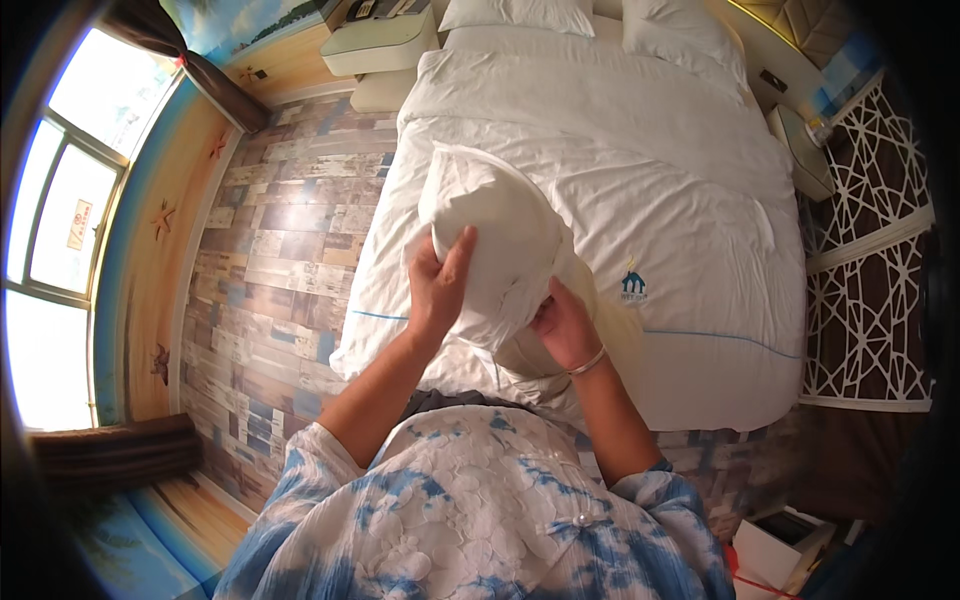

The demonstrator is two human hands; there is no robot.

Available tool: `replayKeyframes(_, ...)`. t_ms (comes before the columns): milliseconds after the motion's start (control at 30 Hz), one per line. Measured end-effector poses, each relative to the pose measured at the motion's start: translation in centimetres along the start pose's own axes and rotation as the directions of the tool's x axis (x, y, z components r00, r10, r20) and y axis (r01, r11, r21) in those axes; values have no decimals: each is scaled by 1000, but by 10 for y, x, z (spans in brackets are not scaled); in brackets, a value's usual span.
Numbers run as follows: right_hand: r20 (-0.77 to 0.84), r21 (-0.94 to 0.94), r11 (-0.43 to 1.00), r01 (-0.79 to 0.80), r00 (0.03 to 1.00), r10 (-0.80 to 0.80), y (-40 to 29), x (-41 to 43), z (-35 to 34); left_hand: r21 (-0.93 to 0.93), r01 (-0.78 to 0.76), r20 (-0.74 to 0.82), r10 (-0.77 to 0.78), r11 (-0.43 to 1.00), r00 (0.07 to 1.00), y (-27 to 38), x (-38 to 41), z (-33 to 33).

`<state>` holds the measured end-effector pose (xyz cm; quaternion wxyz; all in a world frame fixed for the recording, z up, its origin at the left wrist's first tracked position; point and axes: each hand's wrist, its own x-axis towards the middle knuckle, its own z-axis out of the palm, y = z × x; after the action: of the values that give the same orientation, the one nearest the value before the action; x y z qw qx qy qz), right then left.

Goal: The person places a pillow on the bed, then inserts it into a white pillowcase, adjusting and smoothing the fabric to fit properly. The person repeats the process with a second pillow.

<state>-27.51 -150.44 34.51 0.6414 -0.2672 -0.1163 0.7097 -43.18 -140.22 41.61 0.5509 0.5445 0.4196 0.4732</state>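
My left hand (pixel 442 281) grips the left edge of a white pillow in a white pillowcase (pixel 502 240), its thumb on top and its fingers behind. On the right side, lower down, my right hand (pixel 562 322) has its fingers curled into the same bundle of white cloth. The pillow is tilted up in front of my body, and a yellowish part of it or of another thing shows beside my right wrist. Below lies a bed with a white duvet (pixel 682 225) that bears a blue line and a small blue emblem.
White pillows (pixel 517 15) lie at the bed's head. A nightstand (pixel 382 41) with a telephone stands on the left, another (pixel 799 150) on the right beside a lattice screen (pixel 870 322). Windows (pixel 71 210) line the left wall. A white box (pixel 780 544) sits at the lower right.
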Motion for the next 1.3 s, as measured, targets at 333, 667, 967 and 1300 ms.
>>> replayKeyframes(333,266,12,986,168,950,-165,-30,-57,66,-278,-214,114,253,936,961,124,-51,-41)
replayKeyframes(667,-3,-749,619,234,934,-357,8,5,120,-114,-57,302,89,992,949,78,-10,-38)
replayKeyframes(967,60,-596,780,193,979,-196,49,16,123,-199,76,192,-37,977,981,51,-17,-78)
replayKeyframes(1300,66,-678,729,95,995,-69,71,66,130,-232,149,68,-137,961,988,21,-6,-119)
